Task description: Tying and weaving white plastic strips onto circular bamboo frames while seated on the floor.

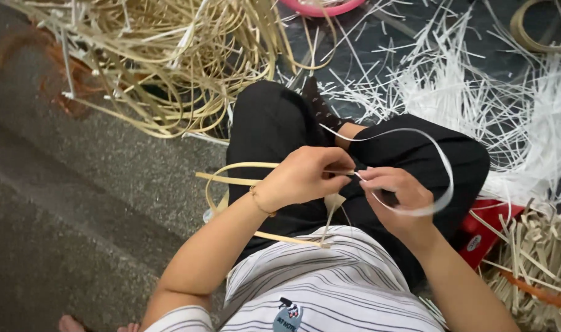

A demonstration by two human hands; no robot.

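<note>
Your left hand (302,177) pinching tan strip (231,169), right hand (394,193) gripping white strip (437,154) loop. Risk: loop kinks or slips at pinch if u pull hard; thin edges could cut fingers.

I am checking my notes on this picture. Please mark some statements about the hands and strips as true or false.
1. Both hands meet over the lap. True: left hand, right hand.
2. The right hand holds a white strip that loops. True.
3. The tan strip lies by the right hand. False: it curves beside the left wrist.
4. The pile of tan strips lies on the person's right. False: on the left.
5. A pink rim shows at the top edge. True.
</note>
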